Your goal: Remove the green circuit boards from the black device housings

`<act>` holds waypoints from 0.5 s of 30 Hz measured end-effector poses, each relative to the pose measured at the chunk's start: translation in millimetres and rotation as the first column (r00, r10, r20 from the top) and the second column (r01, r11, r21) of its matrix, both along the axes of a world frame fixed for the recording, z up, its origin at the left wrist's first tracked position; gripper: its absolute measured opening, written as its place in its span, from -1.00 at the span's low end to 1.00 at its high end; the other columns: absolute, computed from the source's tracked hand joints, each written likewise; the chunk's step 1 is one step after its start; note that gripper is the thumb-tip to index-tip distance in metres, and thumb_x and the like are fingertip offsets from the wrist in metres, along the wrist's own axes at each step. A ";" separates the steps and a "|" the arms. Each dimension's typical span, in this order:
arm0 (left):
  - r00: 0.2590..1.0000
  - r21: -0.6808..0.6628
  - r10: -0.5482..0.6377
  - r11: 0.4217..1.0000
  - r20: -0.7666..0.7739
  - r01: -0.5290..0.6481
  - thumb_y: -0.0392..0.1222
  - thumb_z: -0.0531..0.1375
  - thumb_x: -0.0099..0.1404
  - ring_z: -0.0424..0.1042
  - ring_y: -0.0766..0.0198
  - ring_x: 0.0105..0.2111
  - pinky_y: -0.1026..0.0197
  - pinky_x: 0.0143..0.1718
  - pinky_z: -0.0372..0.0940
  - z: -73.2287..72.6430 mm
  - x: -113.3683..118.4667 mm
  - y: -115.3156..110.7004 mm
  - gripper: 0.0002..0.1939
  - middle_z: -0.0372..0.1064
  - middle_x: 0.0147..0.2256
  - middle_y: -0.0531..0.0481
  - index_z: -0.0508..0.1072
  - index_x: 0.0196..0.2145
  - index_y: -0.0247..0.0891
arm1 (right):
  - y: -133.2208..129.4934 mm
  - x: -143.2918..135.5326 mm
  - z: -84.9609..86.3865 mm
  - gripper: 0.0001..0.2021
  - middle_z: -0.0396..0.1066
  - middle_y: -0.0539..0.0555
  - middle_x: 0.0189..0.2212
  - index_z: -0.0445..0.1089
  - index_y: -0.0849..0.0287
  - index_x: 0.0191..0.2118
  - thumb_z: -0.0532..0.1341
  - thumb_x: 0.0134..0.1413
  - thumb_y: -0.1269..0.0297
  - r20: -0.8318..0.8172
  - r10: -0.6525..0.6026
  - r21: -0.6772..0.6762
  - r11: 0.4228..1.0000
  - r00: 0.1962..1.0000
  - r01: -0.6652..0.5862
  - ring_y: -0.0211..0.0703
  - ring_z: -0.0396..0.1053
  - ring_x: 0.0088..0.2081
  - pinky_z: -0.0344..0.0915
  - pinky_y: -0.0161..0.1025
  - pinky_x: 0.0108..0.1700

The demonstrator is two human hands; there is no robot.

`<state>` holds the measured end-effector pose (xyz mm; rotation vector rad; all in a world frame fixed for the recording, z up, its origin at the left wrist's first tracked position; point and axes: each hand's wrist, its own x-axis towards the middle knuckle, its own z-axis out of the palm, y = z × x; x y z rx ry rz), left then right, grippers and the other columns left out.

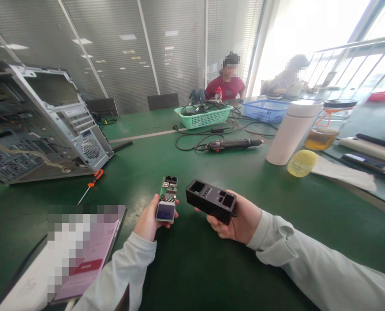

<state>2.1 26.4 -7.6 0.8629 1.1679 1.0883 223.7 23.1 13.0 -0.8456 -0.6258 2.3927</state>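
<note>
Between the thumb and fingers of my left hand is a green circuit board with a small dark display at its near end and black connectors at its far end. My right hand grips a black plastic housing, a long box with several rectangular cutouts and a row of small holes on its upper face. Board and housing are held apart, side by side above the green table. The fingers under the housing are partly hidden.
An open computer case stands at left, an orange-handled screwdriver beside it. Near left lies a tablet. Farther back are an electric screwdriver and a green basket of cables. A white bottle stands right. Two people sit beyond.
</note>
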 end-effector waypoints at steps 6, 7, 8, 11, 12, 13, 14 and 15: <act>1.000 -0.016 -0.005 1.000 0.016 0.005 0.09 0.02 0.26 0.29 0.36 -0.69 0.36 -0.67 0.12 0.3 -0.6 1.3 -0.50 0.40 -0.64 -0.04 0.51 -0.37 -0.43 | -2.0 -0.5 -2.7 -0.40 0.23 0.03 -0.57 0.31 0.32 -0.11 -0.30 0.28 -0.03 0.056 0.032 0.033 0.999 0.998 -0.034 -0.38 0.12 -0.67 0.01 -0.44 -0.61; 1.000 -0.022 -0.014 1.000 0.016 0.014 0.10 0.03 0.25 0.30 0.36 -0.68 0.36 -0.67 0.12 0.2 -1.1 1.8 -0.50 0.40 -0.63 -0.05 0.51 -0.36 -0.43 | -3.0 0.5 -3.9 -0.41 0.24 0.03 -0.55 0.31 0.31 -0.13 -0.21 0.26 -0.11 0.099 0.033 0.078 0.996 0.995 -0.040 -0.38 0.14 -0.65 0.04 -0.44 -0.60; 1.000 -0.028 -0.025 0.999 0.013 0.025 0.11 0.04 0.24 0.30 0.35 -0.68 0.35 -0.67 0.13 0.1 -1.5 2.3 -0.50 0.40 -0.63 -0.05 0.52 -0.36 -0.43 | -4.2 2.8 -5.3 -0.41 0.26 0.03 -0.53 0.32 0.30 -0.16 -0.10 0.18 -0.20 0.160 0.004 0.151 0.988 0.987 -0.028 -0.37 0.15 -0.62 0.07 -0.43 -0.58; 0.999 -0.026 -0.041 0.999 0.005 0.041 0.12 0.04 0.23 0.31 0.33 -0.68 0.34 -0.67 0.14 -0.3 -1.7 3.3 -0.50 0.41 -0.62 -0.07 0.52 -0.35 -0.43 | -8.1 21.7 -10.6 -0.35 0.32 0.09 -0.44 0.34 0.27 -0.22 0.19 -0.14 -0.31 0.404 -0.255 0.505 0.863 0.879 0.018 -0.27 0.24 -0.49 0.19 -0.36 -0.51; 0.999 -0.022 -0.036 0.999 0.005 0.037 0.11 0.04 0.23 0.31 0.33 -0.68 0.34 -0.67 0.14 -0.7 -1.3 3.6 -0.49 0.41 -0.62 -0.07 0.53 -0.35 -0.43 | -9.5 33.2 -12.4 -0.34 0.34 0.12 -0.39 0.34 0.26 -0.20 0.22 -0.18 -0.30 0.472 -0.397 0.635 0.773 0.787 0.009 -0.21 0.28 -0.43 0.24 -0.31 -0.46; 1.000 -0.024 -0.026 0.999 0.005 0.026 0.11 0.03 0.24 0.30 0.33 -0.68 0.34 -0.68 0.14 -1.2 -0.8 3.8 -0.49 0.41 -0.63 -0.07 0.53 -0.36 -0.43 | -11.0 47.8 -14.3 -0.34 0.35 0.15 -0.34 0.34 0.24 -0.16 0.22 -0.19 -0.29 0.513 -0.539 0.743 0.669 0.668 -0.031 -0.14 0.31 -0.37 0.28 -0.25 -0.40; 1.000 -0.029 -0.015 0.999 0.003 0.015 0.11 0.02 0.24 0.29 0.33 -0.69 0.34 -0.69 0.13 -2.0 -0.2 4.1 -0.48 0.40 -0.64 -0.07 0.53 -0.36 -0.43 | -12.7 65.4 -16.4 -0.35 0.35 0.16 -0.30 0.33 0.21 -0.13 0.22 -0.18 -0.27 0.524 -0.671 0.819 0.566 0.525 -0.094 -0.07 0.32 -0.31 0.30 -0.18 -0.33; 1.000 -0.036 -0.010 0.999 0.001 0.011 0.11 0.01 0.24 0.29 0.34 -0.70 0.34 -0.70 0.12 -3.0 0.2 4.4 -0.48 0.40 -0.64 -0.08 0.54 -0.37 -0.44 | -14.8 86.0 -18.9 -0.37 0.35 0.18 -0.27 0.34 0.19 -0.12 0.22 -0.17 -0.26 0.507 -0.775 0.861 0.477 0.377 -0.179 -0.02 0.32 -0.25 0.30 -0.11 -0.26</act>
